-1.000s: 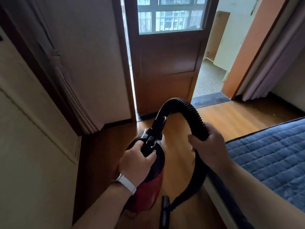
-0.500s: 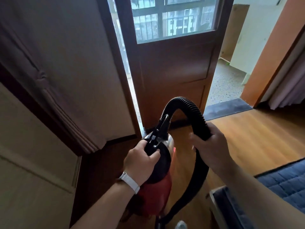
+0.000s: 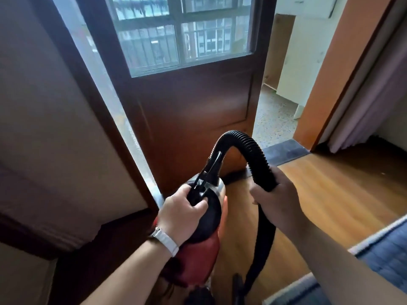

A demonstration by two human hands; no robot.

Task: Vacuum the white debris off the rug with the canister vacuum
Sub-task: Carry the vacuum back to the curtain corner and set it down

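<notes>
A red and black canister vacuum (image 3: 199,258) hangs in front of me above the wooden floor. My left hand (image 3: 179,216), with a white watch band on the wrist, grips its black carry handle on top. A black ribbed hose (image 3: 240,139) arches up from the canister's front and down to the right. My right hand (image 3: 277,201) is closed around that hose, which then drops toward the floor. The blue quilted rug (image 3: 383,245) shows only at the lower right corner. No white debris is visible.
A dark brown door (image 3: 189,115) with a glass pane stands straight ahead, ajar, with a speckled floor (image 3: 273,122) and grey threshold beyond. A pale curtain (image 3: 52,133) hangs at the left, an orange wall and curtains at the right. Wooden floor (image 3: 330,194) lies between.
The view has swung closer to the door and away from the blue rug, which now fills less of the lower right. Both hands keep their hold on the vacuum handle and hose.
</notes>
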